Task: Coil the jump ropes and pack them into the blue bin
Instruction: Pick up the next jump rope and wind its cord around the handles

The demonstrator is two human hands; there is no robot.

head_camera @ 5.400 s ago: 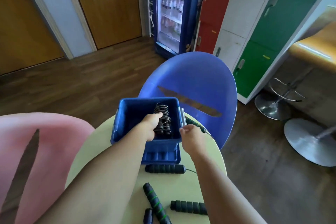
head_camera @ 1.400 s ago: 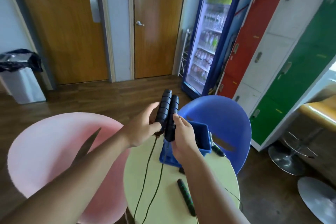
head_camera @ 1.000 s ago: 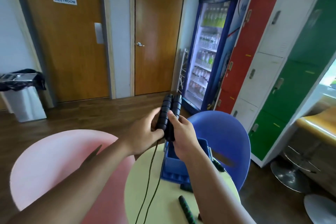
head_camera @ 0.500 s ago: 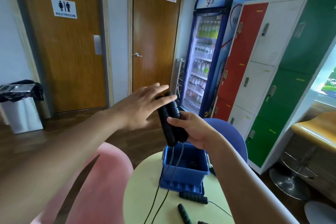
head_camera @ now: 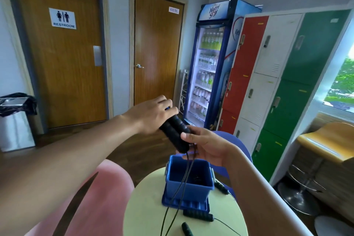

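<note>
Both hands hold one jump rope's two black handles (head_camera: 175,132) side by side above the table. My left hand (head_camera: 153,115) wraps over their top ends and my right hand (head_camera: 206,145) grips the lower ends. The thin black cord (head_camera: 178,188) hangs from the handles past the blue bin (head_camera: 188,186) to the table. A dark coiled rope lies deep in the bin, barely visible. More rope handles lie on the table: a black one (head_camera: 198,216), a green-striped one (head_camera: 187,231), and another (head_camera: 221,188) right of the bin.
The bin stands on its blue lid on a round pale-yellow table (head_camera: 145,212). A pink chair (head_camera: 92,197) is on the left and a blue chair (head_camera: 237,143) behind the bin. Lockers, a drinks fridge and bar stools stand on the right.
My left hand, spread open half a second ago, has come down and closed over the tops of the handles. Earlier, the hands lifted the handles above the bin.
</note>
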